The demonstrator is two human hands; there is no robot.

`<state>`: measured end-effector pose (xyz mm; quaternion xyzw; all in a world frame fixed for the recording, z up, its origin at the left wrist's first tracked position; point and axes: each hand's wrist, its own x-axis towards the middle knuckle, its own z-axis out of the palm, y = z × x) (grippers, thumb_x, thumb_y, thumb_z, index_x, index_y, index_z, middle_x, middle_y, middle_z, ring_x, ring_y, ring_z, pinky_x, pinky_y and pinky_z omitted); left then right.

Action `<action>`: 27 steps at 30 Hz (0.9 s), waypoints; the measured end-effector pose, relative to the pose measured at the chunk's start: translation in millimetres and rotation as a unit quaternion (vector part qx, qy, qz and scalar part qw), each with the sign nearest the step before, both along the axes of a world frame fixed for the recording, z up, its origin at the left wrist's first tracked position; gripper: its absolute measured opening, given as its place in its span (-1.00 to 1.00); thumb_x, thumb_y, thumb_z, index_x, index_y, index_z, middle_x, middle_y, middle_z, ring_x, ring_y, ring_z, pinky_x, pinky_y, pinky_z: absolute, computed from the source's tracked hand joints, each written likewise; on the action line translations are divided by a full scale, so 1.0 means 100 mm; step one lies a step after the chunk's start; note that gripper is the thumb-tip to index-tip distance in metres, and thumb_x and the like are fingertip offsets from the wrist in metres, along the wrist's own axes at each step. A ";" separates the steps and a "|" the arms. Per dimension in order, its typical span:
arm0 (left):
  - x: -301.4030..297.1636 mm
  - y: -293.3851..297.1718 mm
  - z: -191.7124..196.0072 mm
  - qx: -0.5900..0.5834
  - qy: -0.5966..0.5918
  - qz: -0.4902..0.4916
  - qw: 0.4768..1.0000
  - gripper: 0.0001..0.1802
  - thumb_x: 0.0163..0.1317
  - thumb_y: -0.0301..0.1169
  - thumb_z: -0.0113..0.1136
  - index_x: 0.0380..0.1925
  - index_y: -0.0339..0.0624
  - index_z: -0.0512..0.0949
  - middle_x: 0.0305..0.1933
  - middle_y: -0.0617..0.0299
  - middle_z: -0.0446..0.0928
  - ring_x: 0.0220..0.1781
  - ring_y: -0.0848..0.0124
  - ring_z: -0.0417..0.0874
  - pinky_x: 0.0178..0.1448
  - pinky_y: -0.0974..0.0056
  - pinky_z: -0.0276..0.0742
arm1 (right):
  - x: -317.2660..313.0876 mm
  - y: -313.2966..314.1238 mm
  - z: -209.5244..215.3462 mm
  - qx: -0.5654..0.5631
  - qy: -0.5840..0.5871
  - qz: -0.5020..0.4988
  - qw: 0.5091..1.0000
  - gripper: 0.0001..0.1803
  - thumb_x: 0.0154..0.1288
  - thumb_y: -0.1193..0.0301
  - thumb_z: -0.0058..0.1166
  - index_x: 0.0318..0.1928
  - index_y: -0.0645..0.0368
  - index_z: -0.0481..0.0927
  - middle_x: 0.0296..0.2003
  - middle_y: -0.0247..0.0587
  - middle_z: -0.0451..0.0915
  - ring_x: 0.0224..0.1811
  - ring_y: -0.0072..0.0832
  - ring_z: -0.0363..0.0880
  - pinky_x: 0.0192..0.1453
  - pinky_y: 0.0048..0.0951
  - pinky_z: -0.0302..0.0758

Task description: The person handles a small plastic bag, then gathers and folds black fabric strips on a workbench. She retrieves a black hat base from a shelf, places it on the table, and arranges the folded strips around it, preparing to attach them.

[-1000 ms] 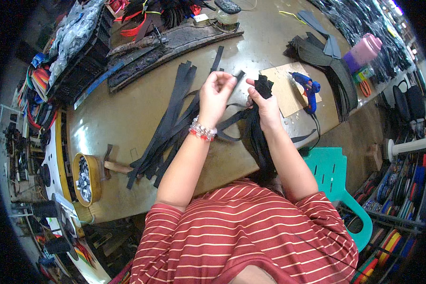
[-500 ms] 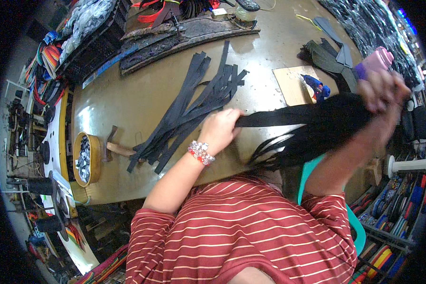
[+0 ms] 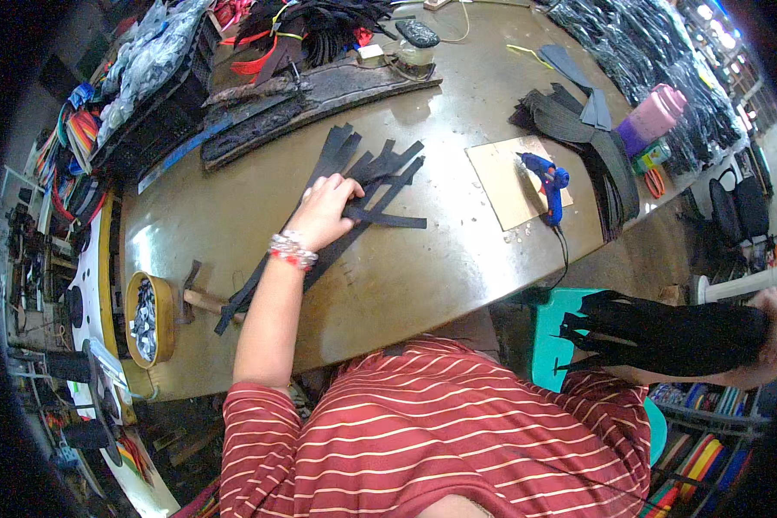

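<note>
Several long black webbing strips [image 3: 335, 147] lie in a loose pile across the left middle of the table. My left hand [image 3: 324, 210] is over this pile, its fingers curled on one black strip whose end sticks out to the right. Whether other strips are also in its grip is hidden. Far out on the right, past the table edge, my right hand [image 3: 775, 332] is closed round one end of a thick bundle of black strips [image 3: 673, 332]. The bundle's loose ends point left, above a teal plastic chair [image 3: 546, 332].
A blue glue gun [image 3: 547, 183] rests on a tan board [image 3: 499, 194], with dark strip stacks [image 3: 561, 121] and a pink-purple bottle [image 3: 652, 119] beyond. At left are a hammer [image 3: 200, 296] and a yellow tub [image 3: 129, 321]. A charred wooden beam [image 3: 319, 108] lies at the back.
My left hand has moved left and onto the pile with a black strip. My right hand has swung down and right with the bundle, away from the table. The view has shifted slightly.
</note>
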<state>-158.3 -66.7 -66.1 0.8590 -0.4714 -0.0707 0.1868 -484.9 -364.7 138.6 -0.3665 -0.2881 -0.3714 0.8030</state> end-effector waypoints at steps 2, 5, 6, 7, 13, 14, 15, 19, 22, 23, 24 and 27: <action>0.01 0.10 0.19 0.051 0.066 -0.064 0.994 -0.54 -0.10 -0.38 0.34 -0.12 -0.11 0.46 -0.05 0.15 0.42 0.11 0.15 0.36 0.19 0.10 0.28 | 0.06 0.04 -0.03 0.003 0.014 0.018 1.000 -0.80 0.37 0.25 -0.12 -0.30 0.10 0.33 -0.60 -0.40 0.25 -0.71 -0.63 0.20 -0.78 -0.55 0.22; 0.05 -0.17 0.25 -0.033 0.011 -0.066 0.997 -0.64 0.02 -0.30 0.28 -0.18 -0.16 0.50 -0.17 0.10 0.48 -0.01 0.13 0.46 0.12 0.14 0.37 | 0.41 0.24 -0.16 -0.007 0.080 0.073 0.994 -0.80 0.39 0.25 -0.15 -0.33 0.08 0.31 -0.61 -0.39 0.25 -0.73 -0.63 0.21 -0.82 -0.54 0.22; 0.06 -0.36 0.19 -0.080 -0.014 -0.043 0.996 -0.68 0.04 -0.30 0.25 -0.20 -0.17 0.51 -0.19 0.08 0.49 -0.04 0.13 0.48 0.10 0.14 0.40 | 0.61 0.33 -0.25 -0.044 0.155 0.096 0.982 -0.80 0.39 0.25 -0.16 -0.34 0.08 0.31 -0.62 -0.39 0.25 -0.74 -0.63 0.21 -0.83 -0.53 0.22; 0.06 -0.57 0.10 -0.100 -0.032 -0.013 0.994 -0.73 0.07 -0.31 0.22 -0.24 -0.17 0.53 -0.22 0.07 0.50 -0.08 0.13 0.50 0.05 0.15 0.42 | 0.83 0.45 -0.40 -0.024 0.201 0.116 0.972 -0.80 0.39 0.25 -0.17 -0.35 0.08 0.30 -0.62 -0.39 0.25 -0.75 -0.63 0.21 -0.84 -0.53 0.22; 0.18 -1.15 -0.31 -0.102 -0.173 0.071 0.977 -0.85 0.07 -0.38 0.16 -0.38 -0.19 0.58 -0.31 0.08 0.55 -0.18 0.15 0.54 -0.04 0.14 0.46 | 1.59 0.79 -1.48 0.070 0.398 -0.075 0.912 -0.76 0.28 0.25 0.08 -0.35 0.15 0.41 -0.67 -0.45 0.26 -0.70 -0.65 0.19 -0.63 -0.57 0.16; 0.20 -1.11 -0.30 -0.095 -0.176 0.077 0.977 -0.87 0.06 -0.39 0.15 -0.39 -0.19 0.58 -0.33 0.08 0.55 -0.19 0.15 0.55 -0.04 0.14 0.46 | 1.63 0.80 -1.60 0.062 0.411 -0.080 0.906 -0.77 0.24 0.30 0.14 -0.33 0.17 0.42 -0.68 -0.45 0.26 -0.71 -0.66 0.17 -0.62 -0.58 0.16; 0.21 -1.05 -0.28 -0.195 -0.117 0.085 0.970 -0.87 0.08 -0.39 0.14 -0.41 -0.19 0.59 -0.35 0.07 0.57 -0.21 0.17 0.57 -0.03 0.15 0.47 | 1.67 0.79 -1.69 0.066 0.442 -0.081 0.891 -0.77 0.21 0.31 0.17 -0.32 0.17 0.43 -0.68 -0.45 0.27 -0.71 -0.66 0.17 -0.61 -0.58 0.16; 0.21 -0.89 -0.21 -0.267 0.071 0.154 0.949 -0.75 0.12 -0.27 0.17 -0.30 -0.21 0.60 -0.31 0.06 0.59 -0.17 0.20 0.60 0.00 0.20 0.47 | 1.86 0.83 -1.93 0.094 0.488 -0.099 0.862 -0.76 0.12 0.35 0.24 -0.32 0.20 0.47 -0.60 -0.41 0.37 -0.66 -0.67 0.23 -0.57 -0.59 0.22; 0.23 -0.95 -0.31 -0.144 -0.094 0.096 0.980 -0.72 0.09 -0.25 0.22 -0.29 -0.22 0.60 -0.31 0.05 0.59 -0.18 0.19 0.60 -0.02 0.20 0.49 | 1.98 0.85 -2.08 0.098 0.502 -0.084 0.855 -0.76 0.12 0.37 0.24 -0.30 0.22 0.48 -0.53 -0.38 0.41 -0.63 -0.69 0.25 -0.56 -0.61 0.23; 0.25 -0.99 -0.36 -0.087 -0.157 0.102 0.978 -0.67 0.04 -0.22 0.26 -0.29 -0.23 0.60 -0.27 0.03 0.59 -0.16 0.19 0.60 -0.03 0.19 0.49 | 2.00 0.83 -2.13 0.093 0.506 -0.079 0.854 -0.76 0.13 0.37 0.22 -0.28 0.23 0.49 -0.53 -0.41 0.39 -0.63 -0.70 0.24 -0.56 -0.62 0.20; 0.29 -1.01 -0.38 -0.077 -0.120 0.113 0.983 -0.68 0.04 -0.23 0.26 -0.29 -0.24 0.60 -0.27 0.02 0.59 -0.17 0.18 0.60 -0.03 0.18 0.49 | 2.01 0.81 -2.17 0.080 0.489 -0.066 0.866 -0.76 0.15 0.38 0.21 -0.26 0.24 0.49 -0.53 -0.43 0.37 -0.62 -0.72 0.22 -0.57 -0.64 0.18; 0.44 -1.01 -0.34 -0.104 0.033 0.118 0.987 -0.72 0.04 -0.30 0.25 -0.30 -0.26 0.59 -0.32 0.03 0.60 -0.27 0.21 0.62 -0.08 0.23 0.51 | 2.02 0.71 -2.26 0.046 0.504 -0.093 0.858 -0.74 0.15 0.36 0.21 -0.24 0.25 0.49 -0.54 -0.45 0.36 -0.61 -0.73 0.22 -0.57 -0.65 0.18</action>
